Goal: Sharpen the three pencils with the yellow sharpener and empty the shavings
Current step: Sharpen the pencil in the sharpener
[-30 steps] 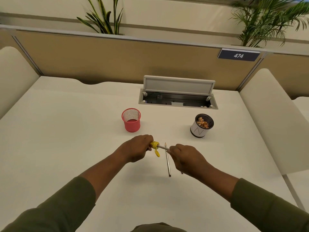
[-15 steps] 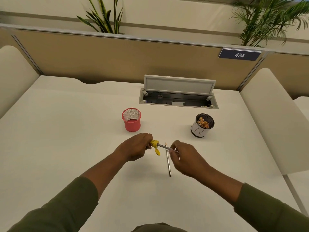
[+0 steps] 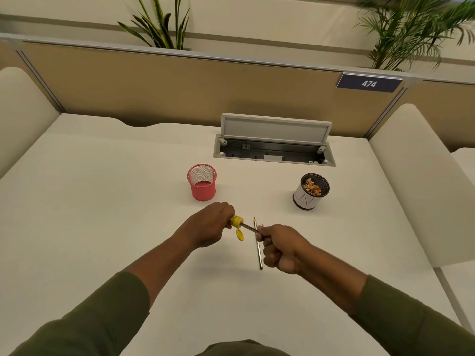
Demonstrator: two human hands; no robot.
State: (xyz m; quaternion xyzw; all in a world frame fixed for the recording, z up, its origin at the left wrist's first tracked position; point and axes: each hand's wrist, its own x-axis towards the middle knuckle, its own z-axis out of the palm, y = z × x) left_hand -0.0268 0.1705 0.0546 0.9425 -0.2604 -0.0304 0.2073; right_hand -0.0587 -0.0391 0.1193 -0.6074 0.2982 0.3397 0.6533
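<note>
My left hand (image 3: 208, 227) grips the yellow sharpener (image 3: 236, 220), whose small yellow cap (image 3: 240, 235) hangs open below it. A dark pencil (image 3: 248, 227) is pushed into the sharpener, and my right hand (image 3: 281, 249) is closed around its other end. A second pencil (image 3: 257, 249) lies on the white desk (image 3: 102, 214) just under that hand, tip pointing away from me. Another pencil tip (image 3: 262, 224) peeks out above my right hand; the rest of it is hidden.
A red mesh cup (image 3: 202, 181) stands beyond my left hand. To the right stands a white and black cup (image 3: 310, 191) holding pencil shavings. An open cable hatch (image 3: 274, 141) sits at the back of the desk, with padded dividers on both sides.
My right hand has rolled on the pencil, knuckles turning down toward me. The left hand and the sharpener have stayed in place.
</note>
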